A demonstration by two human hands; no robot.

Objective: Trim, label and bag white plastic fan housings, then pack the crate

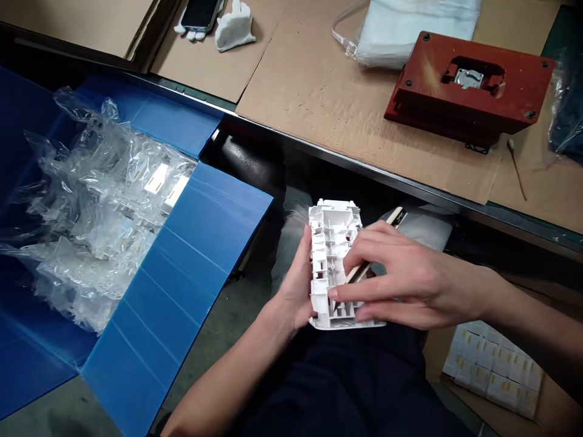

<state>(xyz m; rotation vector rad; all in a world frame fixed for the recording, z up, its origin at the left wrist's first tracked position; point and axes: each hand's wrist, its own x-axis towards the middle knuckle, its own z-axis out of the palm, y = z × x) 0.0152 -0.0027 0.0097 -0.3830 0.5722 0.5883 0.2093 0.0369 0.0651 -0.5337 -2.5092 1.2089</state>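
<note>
My left hand (298,285) is closed around the left side of a white plastic housing (334,243), held tilted up over my lap. Its inner side faces me, with ribs, pockets and small posts. In my right hand (401,276) is a slim cream-and-black pen-like tool (395,217), pinched between the fingers. The tool's lower end points down into the lower part of the housing; my fingers partly cover it, so its exact tip is hard to make out. Some right fingertips rest on or close to the housing's ribs.
To the left, a blue box (177,261) with open flaps holds bagged white parts (104,200). A red fixture (473,85), cotton swab (517,170), white bags (414,27), phone (199,15) and white glove (235,27) lie on the cardboard-covered bench (319,91). Wrapped white pieces (494,367) sit lower right.
</note>
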